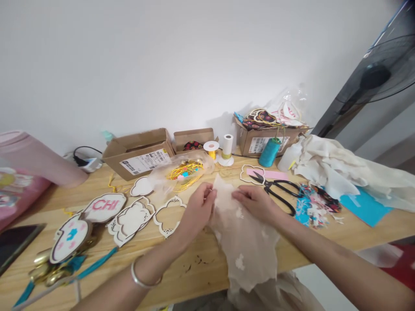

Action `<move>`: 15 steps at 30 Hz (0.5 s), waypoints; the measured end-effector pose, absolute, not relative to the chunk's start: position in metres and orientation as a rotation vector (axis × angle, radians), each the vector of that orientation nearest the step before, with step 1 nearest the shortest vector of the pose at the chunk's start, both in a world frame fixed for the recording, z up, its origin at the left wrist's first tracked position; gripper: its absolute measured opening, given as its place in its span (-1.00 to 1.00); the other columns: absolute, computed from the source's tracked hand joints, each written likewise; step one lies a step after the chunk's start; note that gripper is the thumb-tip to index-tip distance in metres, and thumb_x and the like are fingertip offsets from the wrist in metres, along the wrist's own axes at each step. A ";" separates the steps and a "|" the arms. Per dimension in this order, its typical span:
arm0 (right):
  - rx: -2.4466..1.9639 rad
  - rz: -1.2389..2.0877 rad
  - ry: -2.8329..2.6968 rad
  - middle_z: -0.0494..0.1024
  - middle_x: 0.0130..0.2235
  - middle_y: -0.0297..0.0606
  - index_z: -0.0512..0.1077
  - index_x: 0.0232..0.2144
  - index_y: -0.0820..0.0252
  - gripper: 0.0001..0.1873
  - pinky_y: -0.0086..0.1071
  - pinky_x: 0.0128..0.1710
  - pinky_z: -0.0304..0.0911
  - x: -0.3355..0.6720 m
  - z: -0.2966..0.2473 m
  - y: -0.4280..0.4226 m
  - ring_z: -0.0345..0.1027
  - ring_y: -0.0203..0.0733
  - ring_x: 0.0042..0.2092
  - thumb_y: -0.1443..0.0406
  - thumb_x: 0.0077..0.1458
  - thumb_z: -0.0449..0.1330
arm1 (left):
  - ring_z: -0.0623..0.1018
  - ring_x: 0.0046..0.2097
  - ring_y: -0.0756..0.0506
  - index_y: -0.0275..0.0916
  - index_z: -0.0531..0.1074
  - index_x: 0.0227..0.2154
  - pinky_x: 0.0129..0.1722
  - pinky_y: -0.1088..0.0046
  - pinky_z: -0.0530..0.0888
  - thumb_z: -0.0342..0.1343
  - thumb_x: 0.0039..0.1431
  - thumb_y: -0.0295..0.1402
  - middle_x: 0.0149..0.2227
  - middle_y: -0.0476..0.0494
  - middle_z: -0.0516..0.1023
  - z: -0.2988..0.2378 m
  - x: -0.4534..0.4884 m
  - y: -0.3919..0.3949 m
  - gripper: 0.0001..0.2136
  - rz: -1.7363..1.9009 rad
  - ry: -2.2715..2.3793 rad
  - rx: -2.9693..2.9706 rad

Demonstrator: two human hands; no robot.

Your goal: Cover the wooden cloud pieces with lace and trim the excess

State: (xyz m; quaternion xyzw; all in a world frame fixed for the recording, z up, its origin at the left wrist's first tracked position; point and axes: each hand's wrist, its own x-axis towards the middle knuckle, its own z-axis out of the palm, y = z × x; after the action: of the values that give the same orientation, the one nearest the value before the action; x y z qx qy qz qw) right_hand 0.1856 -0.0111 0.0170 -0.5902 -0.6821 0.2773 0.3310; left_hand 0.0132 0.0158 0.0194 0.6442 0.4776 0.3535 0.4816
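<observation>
a plain white wall (181, 56) backs a wooden table (181, 285). the left hand (202, 202) and the right hand (256, 201) each pinch an upper side of a sheer pale cloth (241, 242), which drapes over the table's near edge. the step in hand looks like spreading the cloth between them; the next move seems to call for a light, even pull without bunching. beyond the right hand lie black-handled scissors (268, 185), with a teal thread spool (269, 153) behind.
</observation>
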 end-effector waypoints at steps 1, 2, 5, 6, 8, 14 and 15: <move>-1.565 0.667 -1.815 0.04 -0.68 -0.47 0.03 -0.75 0.19 -0.61 -0.49 -0.60 -0.17 0.187 0.016 -0.006 -0.11 -0.41 -0.59 0.19 0.01 0.00 | 0.35 -0.53 0.02 -0.20 0.29 -0.45 -0.53 0.51 0.28 -0.01 0.04 -0.25 -0.57 0.07 0.35 0.018 0.014 0.021 -0.87 0.860 1.177 1.581; -1.587 0.624 -1.839 0.05 -0.68 -0.47 0.04 -0.75 0.19 -0.61 -0.48 -0.60 -0.17 0.189 0.015 -0.001 -0.10 -0.40 -0.58 0.20 0.02 0.00 | 0.35 -0.53 0.02 -0.20 0.28 -0.43 -0.54 0.52 0.27 -0.02 0.04 -0.26 -0.56 0.07 0.36 0.017 0.015 0.025 -0.88 0.851 1.179 1.568; -1.647 0.566 -1.826 0.08 -0.68 -0.46 0.12 -0.73 0.20 -0.64 -0.48 -0.59 -0.17 0.192 0.008 0.006 -0.07 -0.40 -0.58 0.20 0.02 0.00 | 0.36 -0.54 0.03 -0.19 0.25 -0.34 -0.58 0.55 0.25 0.03 0.01 -0.28 -0.53 0.08 0.37 0.011 0.014 0.026 -0.84 0.813 1.150 1.442; -1.660 0.561 -1.801 0.09 -0.67 -0.46 0.16 -0.71 0.20 -0.66 -0.49 -0.59 -0.16 0.192 0.005 0.006 -0.06 -0.39 -0.58 0.19 0.02 0.00 | 0.36 -0.54 0.04 -0.19 0.24 -0.30 -0.59 0.56 0.25 0.05 -0.01 -0.28 -0.51 0.07 0.38 0.010 0.013 0.025 -0.80 0.813 1.135 1.398; -1.670 0.553 -1.759 0.11 -0.67 -0.45 0.22 -0.68 0.20 -0.68 -0.49 -0.59 -0.15 0.192 0.001 0.006 -0.06 -0.39 -0.58 0.19 0.02 0.01 | 0.38 -0.52 0.04 -0.18 0.21 -0.24 -0.59 0.57 0.27 0.08 -0.04 -0.29 -0.47 0.07 0.39 0.009 0.010 0.023 -0.73 0.836 1.115 1.351; -1.621 0.475 -1.776 0.13 -0.68 -0.46 0.27 -0.67 0.20 -0.71 -0.49 -0.59 -0.13 0.190 -0.003 0.009 -0.05 -0.40 -0.59 0.21 0.01 0.03 | 0.41 -0.49 0.01 -0.23 0.38 -0.44 -0.50 0.51 0.32 -0.01 0.00 -0.37 -0.49 0.00 0.44 0.011 0.004 0.025 -0.90 0.768 1.212 1.649; -1.609 0.456 -1.796 0.13 -0.68 -0.46 0.28 -0.66 0.20 -0.71 -0.49 -0.58 -0.12 0.189 -0.003 0.010 -0.04 -0.40 -0.59 0.21 0.02 0.03 | 0.43 -0.45 -0.01 -0.23 0.42 -0.45 -0.46 0.49 0.33 -0.03 0.00 -0.38 -0.46 -0.03 0.47 0.012 0.003 0.026 -0.87 0.747 1.228 1.704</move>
State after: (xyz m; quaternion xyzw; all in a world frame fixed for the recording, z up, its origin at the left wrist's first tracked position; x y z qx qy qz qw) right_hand 0.1895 0.0104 -0.0026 -0.6173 -0.6891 0.1750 0.3369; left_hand 0.0033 0.0259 0.0122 0.6861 0.4947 0.3009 0.4405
